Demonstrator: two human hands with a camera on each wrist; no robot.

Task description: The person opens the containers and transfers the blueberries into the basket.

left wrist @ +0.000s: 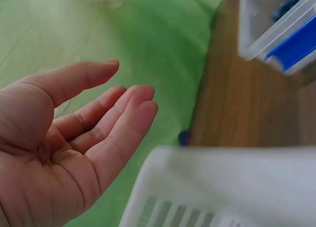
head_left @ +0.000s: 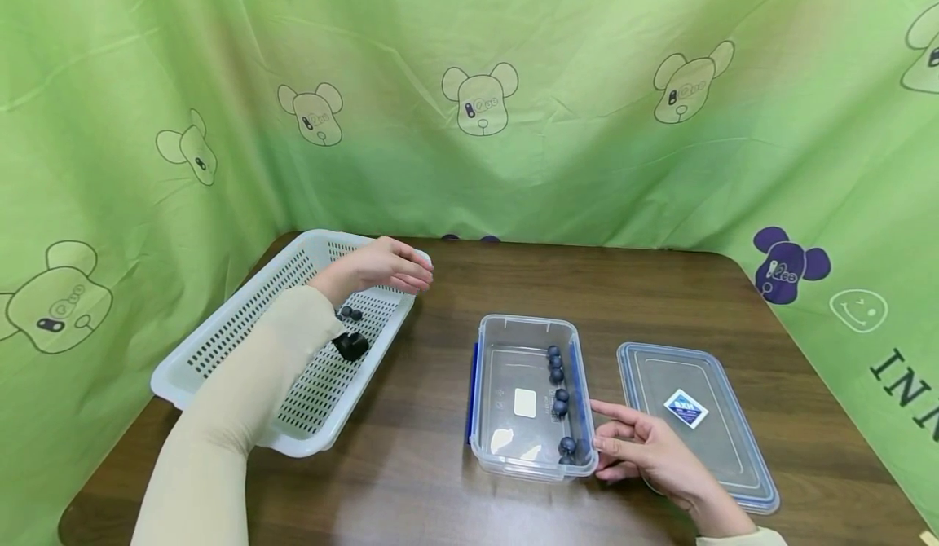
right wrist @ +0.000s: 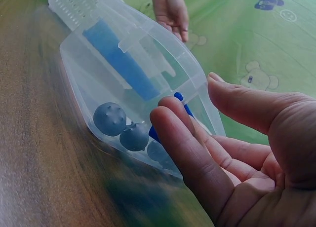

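Observation:
My left hand (head_left: pixel 392 265) hovers over the far right end of a white slotted basket (head_left: pixel 172 379). In the left wrist view its fingers are loosely bent, with nothing between them and the thumb. Below the cuff, small dark blue balls (head_left: pixel 350 313) lie in the basket. My right hand (head_left: pixel 653 448) is at the right side of a clear plastic box (head_left: pixel 506 448), fingertips at its wall. Several dark blue balls (head_left: pixel 561 407) line that side inside the box; the right wrist view shows a knobby ball (right wrist: pixel 110 119) through the wall.
A clear lid (head_left: pixel 722 440) with a blue edge lies flat to the right of the box, partly behind my right hand. A blue latch flap (head_left: pixel 473 391) hangs on the box's left side. Green printed cloth (head_left: pixel 572 179) encloses the back and sides of the brown table (head_left: pixel 411 489).

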